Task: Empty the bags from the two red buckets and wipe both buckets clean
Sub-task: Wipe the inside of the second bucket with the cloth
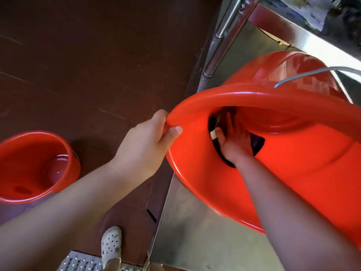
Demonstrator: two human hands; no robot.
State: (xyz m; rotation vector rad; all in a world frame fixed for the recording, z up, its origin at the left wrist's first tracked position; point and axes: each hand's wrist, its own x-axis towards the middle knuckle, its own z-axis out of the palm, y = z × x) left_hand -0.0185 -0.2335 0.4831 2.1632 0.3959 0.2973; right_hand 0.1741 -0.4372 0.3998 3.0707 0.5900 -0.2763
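Fingers of the left hand [148, 139] curl around the tilted red bucket's [293, 173] rim on a steel table [195, 241]; inside, the right hand [234, 141] presses flat on a dark cloth [257, 142]. A second bucket [35, 167] stands well left, on the floor [88, 65].

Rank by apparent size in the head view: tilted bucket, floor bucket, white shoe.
1. Tilted bucket, though nearness to the camera inflates it.
2. Floor bucket.
3. White shoe.

Both buckets [293, 163] [35, 167] red; cloth [257, 142] dark; floor [78, 55] brown; shoe [111, 245] white w/ holes.
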